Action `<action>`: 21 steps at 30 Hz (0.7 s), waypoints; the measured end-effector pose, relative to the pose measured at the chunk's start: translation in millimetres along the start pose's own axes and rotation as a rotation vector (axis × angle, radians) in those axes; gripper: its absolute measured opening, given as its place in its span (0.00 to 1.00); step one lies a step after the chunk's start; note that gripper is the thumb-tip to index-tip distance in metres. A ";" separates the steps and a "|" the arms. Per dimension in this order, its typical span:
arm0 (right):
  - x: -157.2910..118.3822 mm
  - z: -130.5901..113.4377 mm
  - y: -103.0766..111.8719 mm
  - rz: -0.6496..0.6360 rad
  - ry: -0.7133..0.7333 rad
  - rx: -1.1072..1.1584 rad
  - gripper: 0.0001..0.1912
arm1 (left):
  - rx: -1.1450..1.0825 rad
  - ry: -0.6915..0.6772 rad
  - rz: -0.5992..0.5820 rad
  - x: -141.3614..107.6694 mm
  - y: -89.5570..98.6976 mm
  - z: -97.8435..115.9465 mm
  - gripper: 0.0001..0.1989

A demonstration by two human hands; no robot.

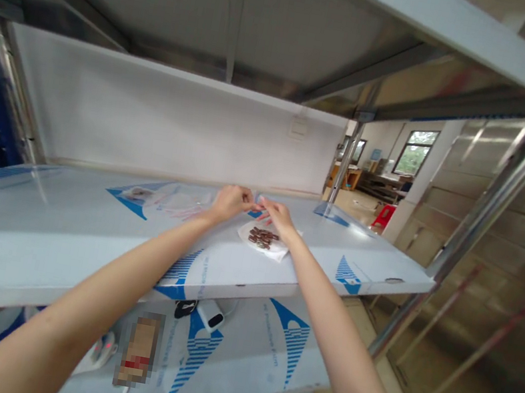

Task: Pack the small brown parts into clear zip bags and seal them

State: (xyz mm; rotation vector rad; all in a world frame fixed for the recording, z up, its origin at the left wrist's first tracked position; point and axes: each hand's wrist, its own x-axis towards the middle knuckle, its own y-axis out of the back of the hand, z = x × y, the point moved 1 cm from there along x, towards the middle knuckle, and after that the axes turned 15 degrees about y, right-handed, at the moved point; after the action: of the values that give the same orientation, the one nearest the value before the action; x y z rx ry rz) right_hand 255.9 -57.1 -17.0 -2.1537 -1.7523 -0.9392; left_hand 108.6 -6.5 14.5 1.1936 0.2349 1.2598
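A film-covered steel shelf is seen across the middle of the frame. A white paper sheet bearing small brown pieces is laid at centre, and a clear plastic bag is placed left of it.

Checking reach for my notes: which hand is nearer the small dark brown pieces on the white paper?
The right hand is nearer, just beyond and slightly right of the small dark brown pieces. The left hand is farther off, beyond them and to their left.
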 end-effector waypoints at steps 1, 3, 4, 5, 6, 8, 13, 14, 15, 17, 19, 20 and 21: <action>-0.3 0.6 0.0 -0.006 0.002 0.000 0.16 | 0.050 -0.006 -0.003 -1.6 -6.2 3.5 0.17; -0.1 2.8 -0.2 -0.029 0.003 -0.019 0.10 | 0.123 -0.003 -0.015 -5.8 -13.9 6.9 0.17; 0.3 4.2 -0.2 -0.039 0.001 -0.035 0.07 | 0.147 0.006 -0.017 -8.1 -15.7 7.1 0.18; 1.0 5.5 -0.2 -0.046 -0.002 -0.054 0.05 | 0.162 0.019 -0.021 -10.1 -16.6 6.5 0.18; 1.7 6.5 -0.2 -0.053 -0.005 -0.073 0.04 | 0.170 0.032 -0.026 -11.7 -17.0 5.3 0.18; 2.9 7.6 -0.4 -0.061 -0.008 -0.099 0.05 | 0.152 0.049 -0.044 -13.4 -17.5 1.6 0.17; 1.1 3.8 0.0 -0.046 -0.043 -0.044 0.08 | -0.128 -0.085 -0.227 -9.6 -20.8 -7.5 0.13; 0.2 2.4 0.5 -0.040 -0.049 -0.035 0.08 | -0.171 -0.111 -0.263 -8.7 -21.2 -8.2 0.13; -0.4 0.8 1.2 -0.034 -0.055 -0.035 0.09 | -0.194 -0.127 -0.284 -8.2 -21.2 -8.2 0.14; -0.6 -2.6 2.6 -0.030 -0.059 -0.045 0.09 | -0.191 -0.137 -0.280 -8.5 -20.0 -6.2 0.14; 1.6 -6.0 3.0 -0.044 -0.049 -0.053 0.09 | -0.151 -0.115 -0.229 -10.7 -17.5 -2.3 0.13; 3.7 -7.4 2.8 -0.059 -0.037 -0.052 0.09 | -0.125 -0.095 -0.193 -12.0 -16.0 -0.1 0.13; 6.4 -8.2 2.3 -0.075 -0.018 -0.050 0.09 | -0.095 -0.073 -0.155 -13.4 -14.5 1.8 0.13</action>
State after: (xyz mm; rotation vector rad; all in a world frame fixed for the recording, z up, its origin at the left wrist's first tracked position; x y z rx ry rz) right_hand 255.9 -57.0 -6.3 -2.1464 -1.8493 -0.9948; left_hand 113.7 -16.2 -2.1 1.1161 0.2077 1.0797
